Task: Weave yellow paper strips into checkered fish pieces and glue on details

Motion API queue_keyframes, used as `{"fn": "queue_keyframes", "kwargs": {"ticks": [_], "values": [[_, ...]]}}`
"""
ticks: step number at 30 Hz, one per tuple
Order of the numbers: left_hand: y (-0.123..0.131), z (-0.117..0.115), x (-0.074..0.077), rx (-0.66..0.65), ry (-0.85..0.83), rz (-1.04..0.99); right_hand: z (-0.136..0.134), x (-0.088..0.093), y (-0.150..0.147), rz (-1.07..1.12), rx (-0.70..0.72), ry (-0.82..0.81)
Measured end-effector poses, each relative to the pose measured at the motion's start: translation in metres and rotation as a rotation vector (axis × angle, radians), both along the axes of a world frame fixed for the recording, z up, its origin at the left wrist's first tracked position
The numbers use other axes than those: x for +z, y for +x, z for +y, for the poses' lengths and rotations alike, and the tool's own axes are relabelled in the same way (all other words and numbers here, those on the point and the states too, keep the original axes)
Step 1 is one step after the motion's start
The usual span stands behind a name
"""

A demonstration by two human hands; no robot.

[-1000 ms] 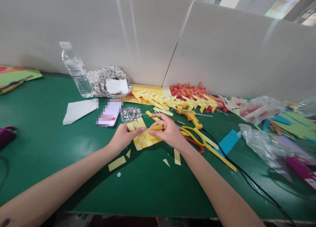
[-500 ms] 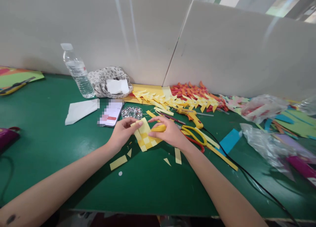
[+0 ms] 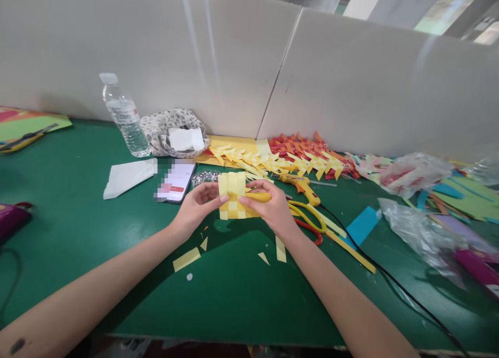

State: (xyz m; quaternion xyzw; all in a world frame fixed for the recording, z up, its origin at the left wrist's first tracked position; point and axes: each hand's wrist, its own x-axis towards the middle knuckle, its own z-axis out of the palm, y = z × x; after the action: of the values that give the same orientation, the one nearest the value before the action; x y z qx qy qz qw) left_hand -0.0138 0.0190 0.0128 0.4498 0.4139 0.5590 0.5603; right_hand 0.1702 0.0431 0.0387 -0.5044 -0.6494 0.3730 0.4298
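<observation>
My left hand (image 3: 198, 207) pinches the left edge of a woven paper piece (image 3: 233, 189), checkered in pale and deeper yellow. From the other side, my right hand (image 3: 272, 202) is closed on the same piece, thumb in front. A deeper yellow paper end (image 3: 258, 197) curves out beneath the right fingers. Both hands hold the weave upright above the green table (image 3: 234, 295). Just right of my right hand lie scissors with yellow and red handles (image 3: 310, 212), partly covered by it. Pale paper scraps (image 3: 187, 259) are scattered below.
A yellow glue gun (image 3: 302, 184) trails a black cord (image 3: 370, 259) to the right. Finished yellow woven fish shapes (image 3: 307, 163) and red ones (image 3: 300, 144) lie at the back. A phone (image 3: 175, 181), bottle (image 3: 125, 114) and patterned bag (image 3: 173, 129) stand left.
Both hands have lifted and tilted the woven paper, so it now stands more upright and squarer to me. My right thumb has shifted onto its front.
</observation>
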Motion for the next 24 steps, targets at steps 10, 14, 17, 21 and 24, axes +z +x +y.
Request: {"fn": "queue_keyframes", "kwargs": {"ticks": [10,14,17,21,24], "values": [[-0.0016,0.0001,-0.0014,0.044,-0.092,0.079,-0.0009,-0.0031,0.0012,-0.043,0.068,0.033],[-0.0013,0.0000,-0.0018,0.037,-0.070,0.100,-0.0003,-0.0048,0.0007,-0.047,0.089,0.068],[-0.0010,-0.0003,-0.0014,0.042,-0.075,0.102,-0.0006,-0.0043,-0.0001,-0.067,0.097,0.065],[-0.0009,-0.0002,-0.0008,0.067,-0.108,0.097,-0.0006,-0.0028,0.0003,-0.088,0.092,0.062],[-0.0008,0.0004,-0.0012,0.081,-0.128,0.101,0.0000,-0.0025,0.0011,-0.108,0.094,0.061]]}}
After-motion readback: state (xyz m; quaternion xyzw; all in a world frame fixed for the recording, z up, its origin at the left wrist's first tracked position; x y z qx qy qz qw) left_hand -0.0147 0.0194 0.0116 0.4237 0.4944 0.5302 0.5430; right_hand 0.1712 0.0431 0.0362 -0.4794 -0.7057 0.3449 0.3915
